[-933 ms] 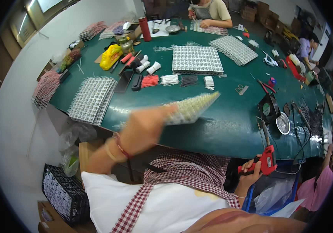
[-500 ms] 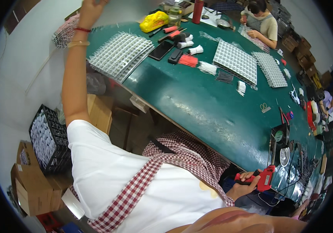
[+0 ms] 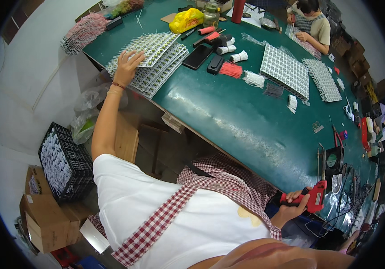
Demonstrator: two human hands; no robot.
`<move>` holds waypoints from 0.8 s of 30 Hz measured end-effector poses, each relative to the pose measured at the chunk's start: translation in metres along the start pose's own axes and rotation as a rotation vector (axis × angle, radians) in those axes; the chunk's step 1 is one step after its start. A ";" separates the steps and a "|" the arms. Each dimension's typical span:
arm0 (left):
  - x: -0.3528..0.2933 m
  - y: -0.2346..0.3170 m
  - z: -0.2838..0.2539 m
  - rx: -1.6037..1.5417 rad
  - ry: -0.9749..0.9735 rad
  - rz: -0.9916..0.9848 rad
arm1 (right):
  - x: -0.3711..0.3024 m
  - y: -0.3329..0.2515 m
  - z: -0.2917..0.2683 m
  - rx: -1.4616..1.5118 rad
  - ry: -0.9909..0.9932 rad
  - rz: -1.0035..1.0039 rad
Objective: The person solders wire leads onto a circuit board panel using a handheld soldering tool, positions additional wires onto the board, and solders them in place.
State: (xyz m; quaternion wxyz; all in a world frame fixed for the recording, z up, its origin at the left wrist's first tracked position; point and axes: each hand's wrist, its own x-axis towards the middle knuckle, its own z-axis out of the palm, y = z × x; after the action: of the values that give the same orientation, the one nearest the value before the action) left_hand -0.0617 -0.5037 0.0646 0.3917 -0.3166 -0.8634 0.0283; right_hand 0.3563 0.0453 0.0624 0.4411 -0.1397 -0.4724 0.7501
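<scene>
At the far left of the table, a stack of white circuit-board panels (image 3: 164, 70) shows rows of small greenish parts and thin pins. My left hand (image 3: 128, 67) is closed on the near left edge of the top panel (image 3: 153, 47), which sits tilted and slightly apart from those beneath. Its thumb is hidden. At the lower right, my right hand (image 3: 294, 207) grips the handle of a red soldering gun (image 3: 316, 197). The gun's long metal nose points up beside a black stand with a round green disc (image 3: 333, 160).
Two more white panels (image 3: 285, 71) lie across the table. Bundled wires in red (image 3: 231, 70) and white, a black phone (image 3: 197, 56) and a yellow bag (image 3: 186, 20) sit between. A co-worker (image 3: 311, 27) handles a panel opposite. A black crate (image 3: 67, 159) stands on the floor.
My left hand has come down from above the far left of the table onto the panel stack. The top panel now sits tilted. My right hand still holds the soldering gun.
</scene>
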 end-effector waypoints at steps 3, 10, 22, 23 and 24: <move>-0.017 0.004 -0.008 -0.006 -0.064 0.068 | 0.004 0.003 0.005 -0.002 -0.039 0.023; -0.037 -0.005 -0.043 -0.033 -0.303 0.140 | 0.007 0.009 0.014 0.027 -0.109 0.025; 0.124 0.159 0.034 -0.457 0.091 0.062 | 0.020 0.014 0.004 0.075 0.023 0.049; 0.148 0.188 0.051 -0.576 0.084 0.072 | 0.018 0.010 0.006 0.062 0.048 0.046; 0.172 0.220 0.070 -0.620 0.083 0.084 | 0.018 0.006 0.007 0.061 0.050 0.036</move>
State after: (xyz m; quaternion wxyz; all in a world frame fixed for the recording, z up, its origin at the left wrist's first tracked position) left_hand -0.0802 -0.2164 0.0641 0.3101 -0.4573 -0.8003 -0.2330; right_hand 0.3385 0.0543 0.0647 0.4432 -0.1530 -0.4355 0.7684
